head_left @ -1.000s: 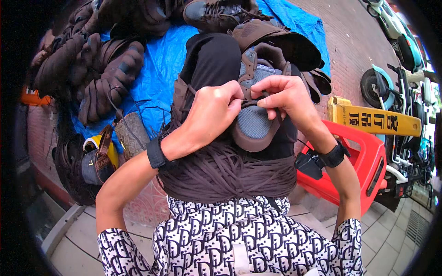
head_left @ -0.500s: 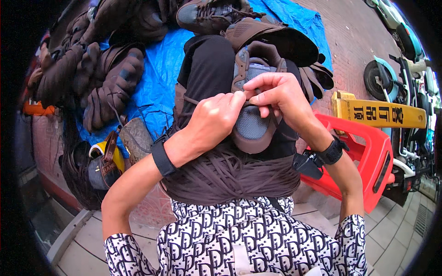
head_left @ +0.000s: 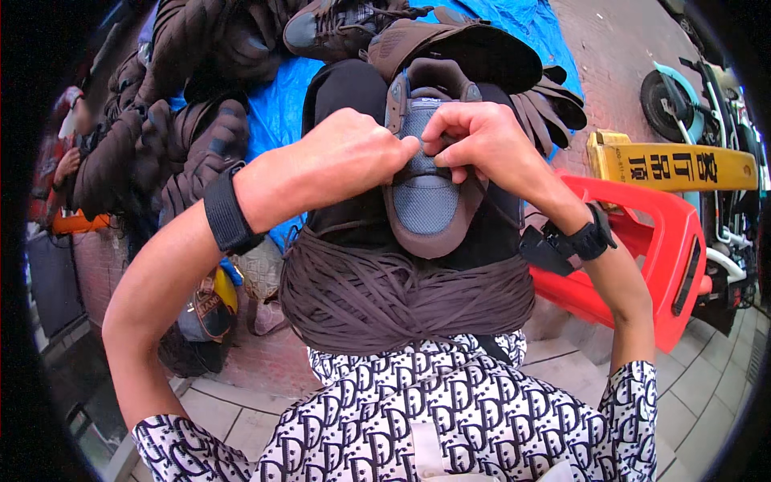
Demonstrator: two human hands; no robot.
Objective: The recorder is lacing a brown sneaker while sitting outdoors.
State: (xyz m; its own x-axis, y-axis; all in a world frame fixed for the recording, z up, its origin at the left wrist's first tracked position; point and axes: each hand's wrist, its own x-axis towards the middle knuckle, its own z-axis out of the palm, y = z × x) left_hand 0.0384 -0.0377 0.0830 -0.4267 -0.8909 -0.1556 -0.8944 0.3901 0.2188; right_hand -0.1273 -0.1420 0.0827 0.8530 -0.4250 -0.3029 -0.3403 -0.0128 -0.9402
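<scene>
A brown and grey-blue sneaker rests between my thighs, toe toward me. My left hand is closed at the left side of its tongue, thumb pressed against the fingers. Over the tongue, my right hand pinches thumb and index finger together. Both hands work on a thin dark shoelace, mostly hidden by the fingers; a loose length hangs at the shoe's right side. Across my lap lies a thick bundle of brown shoelaces.
More brown shoes lie ahead on a blue tarp, with piles of them at the left. A red plastic stool and a yellow board stand at my right, near parked scooters. A person's hand shows far left.
My left hand has turned and its forearm has swung outward to the left. My right hand stays over the tongue. The whole view has shifted slightly.
</scene>
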